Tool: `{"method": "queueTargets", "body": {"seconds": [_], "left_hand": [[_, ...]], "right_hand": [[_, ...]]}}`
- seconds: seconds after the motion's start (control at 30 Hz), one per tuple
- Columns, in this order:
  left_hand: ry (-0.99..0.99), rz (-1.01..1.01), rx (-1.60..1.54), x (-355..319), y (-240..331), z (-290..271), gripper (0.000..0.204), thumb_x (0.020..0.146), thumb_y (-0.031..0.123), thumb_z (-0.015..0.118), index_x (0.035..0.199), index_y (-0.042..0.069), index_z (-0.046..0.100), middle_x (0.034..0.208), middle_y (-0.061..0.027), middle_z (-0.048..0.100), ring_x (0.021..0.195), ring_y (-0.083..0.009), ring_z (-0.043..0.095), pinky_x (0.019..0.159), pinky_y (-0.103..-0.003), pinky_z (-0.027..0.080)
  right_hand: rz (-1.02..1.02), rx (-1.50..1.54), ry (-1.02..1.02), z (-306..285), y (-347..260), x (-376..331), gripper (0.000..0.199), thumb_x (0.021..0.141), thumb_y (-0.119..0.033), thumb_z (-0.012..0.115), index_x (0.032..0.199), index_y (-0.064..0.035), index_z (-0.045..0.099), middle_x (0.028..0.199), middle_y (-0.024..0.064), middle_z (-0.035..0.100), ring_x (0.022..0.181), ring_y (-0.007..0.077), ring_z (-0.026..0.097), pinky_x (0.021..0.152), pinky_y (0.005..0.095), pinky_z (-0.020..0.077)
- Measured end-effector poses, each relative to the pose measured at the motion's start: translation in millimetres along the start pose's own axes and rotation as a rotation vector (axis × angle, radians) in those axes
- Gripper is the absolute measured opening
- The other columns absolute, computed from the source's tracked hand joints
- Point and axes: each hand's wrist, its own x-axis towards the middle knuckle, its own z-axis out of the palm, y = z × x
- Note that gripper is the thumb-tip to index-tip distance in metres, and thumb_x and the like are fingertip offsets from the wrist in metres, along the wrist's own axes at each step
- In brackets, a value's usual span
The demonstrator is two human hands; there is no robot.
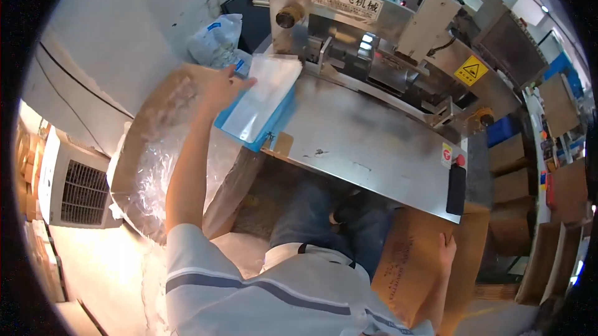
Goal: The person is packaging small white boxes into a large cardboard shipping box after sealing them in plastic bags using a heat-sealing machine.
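My left hand [227, 88] reaches out with its fingers apart. Its fingertips are at the left edge of a stack of clear plastic bags [265, 96]. The stack lies on a blue tray [252, 144] at the left end of the machine's metal table [367, 136]. Low on the right, my right hand [446, 251] is curled in front of an open cardboard box [398, 258]. Its fingers are close together and small in view; what they hold, if anything, does not show.
A steel machine [374, 43] with rollers spans the table's back, with a red button [460, 160] at the right corner. At left stands a large carton lined with clear plastic [156, 168]. A knotted plastic bag [215, 40] lies behind the tray. Cardboard boxes [509, 154] line the right side.
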Motion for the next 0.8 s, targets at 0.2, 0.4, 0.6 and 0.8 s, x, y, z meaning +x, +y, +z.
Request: {"method": "queueTargets", "body": {"seconds": [0.2,0.4,0.6,0.8], "left_hand": [[-0.033,-0.041,0.071,39,-8,24,0.036,0.09,0.032,0.07,0.103,-0.001,0.066,0.087,-0.0185,0.072,0.084,-0.0324,0.071,0.075,-0.044,0.054],[0.285,0.038,-0.133,31,19,17,0.021,0.096,0.018,0.064,0.104,-0.002,0.061,0.087,-0.0177,0.071,0.082,-0.0258,0.072,0.071,-0.036,0.054],[0.032,0.182,-0.42,-21,160,13,0.019,0.097,0.006,0.061,0.115,-0.001,0.064,0.091,-0.0106,0.073,0.082,-0.0149,0.069,0.072,-0.03,0.053],[-0.431,0.434,-0.409,-140,253,48,0.014,0.091,0.006,0.067,0.105,0.002,0.072,0.096,-0.0187,0.073,0.083,-0.0264,0.073,0.072,-0.034,0.057]], "right_hand": [[0.019,-0.103,-0.018,5,11,-7,0.038,0.098,-0.021,0.064,0.121,0.0089,0.059,0.107,0.0215,0.069,0.1,0.0276,0.067,0.087,0.0363,0.0513],[0.029,0.191,0.35,0,2,-4,0.057,0.1,-0.026,0.061,0.141,0.0094,0.044,0.135,0.0261,0.056,0.122,0.0343,0.057,0.101,0.0406,0.0464],[-0.23,0.374,0.584,-5,-99,14,0.047,0.097,-0.015,0.064,0.139,0.0008,0.05,0.146,0.0167,0.049,0.131,0.0305,0.05,0.106,0.0395,0.0438],[-0.722,0.231,0.203,33,-278,-16,0.084,0.074,-0.024,0.085,0.144,-0.0026,0.045,0.145,0.0225,0.048,0.135,0.0406,0.046,0.114,0.0459,0.0366]]}}
